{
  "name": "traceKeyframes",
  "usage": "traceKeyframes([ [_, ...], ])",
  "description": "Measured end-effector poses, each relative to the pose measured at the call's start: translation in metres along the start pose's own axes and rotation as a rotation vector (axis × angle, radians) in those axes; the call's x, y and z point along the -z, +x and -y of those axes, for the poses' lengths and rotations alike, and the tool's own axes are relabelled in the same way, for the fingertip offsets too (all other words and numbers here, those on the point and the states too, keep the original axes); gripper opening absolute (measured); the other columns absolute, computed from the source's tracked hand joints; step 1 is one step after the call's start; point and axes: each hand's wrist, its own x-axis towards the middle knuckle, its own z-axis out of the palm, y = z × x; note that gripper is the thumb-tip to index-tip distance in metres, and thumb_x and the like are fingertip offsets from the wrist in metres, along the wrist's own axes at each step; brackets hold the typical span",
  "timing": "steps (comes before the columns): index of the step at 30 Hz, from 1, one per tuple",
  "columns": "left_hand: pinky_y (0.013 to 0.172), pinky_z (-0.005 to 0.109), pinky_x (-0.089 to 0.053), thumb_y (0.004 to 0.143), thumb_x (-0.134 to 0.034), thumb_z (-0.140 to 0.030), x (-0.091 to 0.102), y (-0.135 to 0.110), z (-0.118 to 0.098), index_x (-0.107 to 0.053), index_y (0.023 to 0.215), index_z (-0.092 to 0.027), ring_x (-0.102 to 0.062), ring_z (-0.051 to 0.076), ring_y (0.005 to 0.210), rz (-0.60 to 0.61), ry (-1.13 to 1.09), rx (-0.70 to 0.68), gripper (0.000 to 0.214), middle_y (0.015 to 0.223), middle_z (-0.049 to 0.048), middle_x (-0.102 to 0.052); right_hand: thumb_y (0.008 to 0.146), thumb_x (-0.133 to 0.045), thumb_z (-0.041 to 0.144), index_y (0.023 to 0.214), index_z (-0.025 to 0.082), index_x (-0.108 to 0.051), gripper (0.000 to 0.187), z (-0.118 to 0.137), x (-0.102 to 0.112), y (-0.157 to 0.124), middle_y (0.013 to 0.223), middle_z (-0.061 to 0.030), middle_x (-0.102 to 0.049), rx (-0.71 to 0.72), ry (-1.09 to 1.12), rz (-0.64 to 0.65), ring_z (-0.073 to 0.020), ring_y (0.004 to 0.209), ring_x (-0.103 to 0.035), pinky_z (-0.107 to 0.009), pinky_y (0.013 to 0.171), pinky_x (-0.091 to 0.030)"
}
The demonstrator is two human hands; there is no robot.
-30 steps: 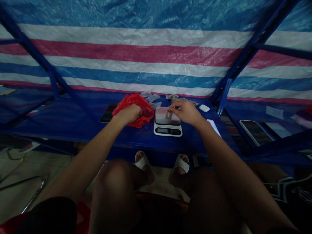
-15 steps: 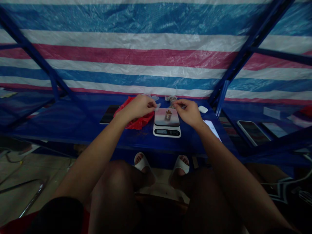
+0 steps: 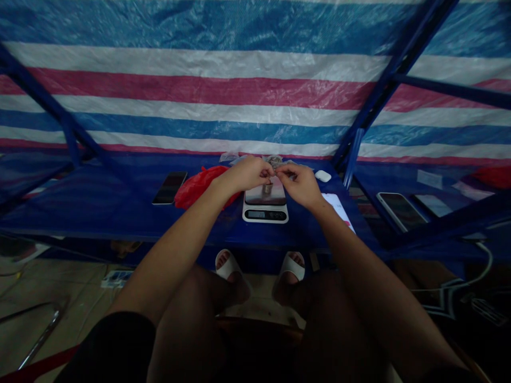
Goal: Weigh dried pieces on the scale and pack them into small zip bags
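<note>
A white digital scale [image 3: 265,214] with a lit display stands at the front of the blue table. On its metal plate is a small copper-coloured cup [image 3: 267,189]. Above the back of the plate, my left hand [image 3: 253,173] and my right hand [image 3: 299,183] meet fingertip to fingertip. Both are closed in a pinch; whatever lies between the fingers is too small and dim to make out. A crumpled red plastic bag [image 3: 199,186] lies left of the scale, partly behind my left forearm. Clear plastic bags [image 3: 274,161] with brownish contents lie behind my hands.
A dark phone [image 3: 170,187] lies left of the red bag. To the right are a white earbud case [image 3: 323,176] and a phone with a bright screen [image 3: 338,210]. Blue metal posts [image 3: 353,159] rise at both sides, before a striped tarp [image 3: 223,90].
My hands have come together over the scale, the left moving right. A small clear bag at my left fingertips no longer shows clearly. The view has shifted slightly.
</note>
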Motion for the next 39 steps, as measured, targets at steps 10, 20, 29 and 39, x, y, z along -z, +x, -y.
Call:
traceKeyframes([
  [10, 0.096, 0.033, -0.058, 0.093, -0.074, -0.017, -0.002, 0.001, 0.000, -0.086, 0.120, -0.017, -0.081, 0.023, 0.105, -0.019, -0.081, 0.030, 0.030, 0.114, 0.0100, -0.087, 0.095, -0.063, 0.028, 0.100, 0.020, -0.085, 0.024, 0.004, 0.000, -0.001, 0.105, -0.0090, -0.087, 0.006, -0.007, 0.007, -0.0258, 0.096, -0.078, -0.042, 0.091, -0.059],
  [20, 0.100, 0.035, -0.059, 0.100, -0.065, -0.021, 0.022, -0.049, 0.005, -0.086, 0.113, -0.017, -0.079, 0.024, 0.105, -0.058, -0.023, 0.193, 0.024, 0.115, 0.0093, -0.087, 0.096, -0.062, 0.027, 0.104, 0.021, -0.085, 0.024, 0.010, 0.001, -0.006, 0.110, -0.0097, -0.087, -0.002, -0.030, -0.030, -0.0264, 0.098, -0.077, -0.044, 0.092, -0.059],
  [29, 0.128, 0.050, -0.047, 0.101, -0.067, -0.035, 0.031, -0.136, 0.012, -0.072, 0.145, -0.027, -0.059, 0.035, 0.148, -0.493, 0.323, 0.321, 0.045, 0.155, 0.0120, -0.066, 0.103, -0.058, 0.019, 0.114, 0.022, -0.083, 0.028, 0.063, -0.024, -0.014, 0.117, -0.0093, -0.084, 0.234, -0.052, 0.173, -0.0265, 0.108, -0.076, -0.044, 0.102, -0.057],
  [39, 0.110, 0.043, -0.058, 0.104, -0.055, -0.024, 0.030, -0.117, 0.058, -0.075, 0.143, -0.019, -0.076, 0.032, 0.125, -0.287, 0.236, 0.469, 0.044, 0.137, 0.0148, -0.081, 0.113, -0.058, 0.031, 0.123, 0.012, -0.079, 0.031, 0.113, -0.095, -0.026, 0.127, -0.0181, -0.081, 0.474, -0.360, 0.629, -0.0290, 0.115, -0.074, -0.043, 0.108, -0.052],
])
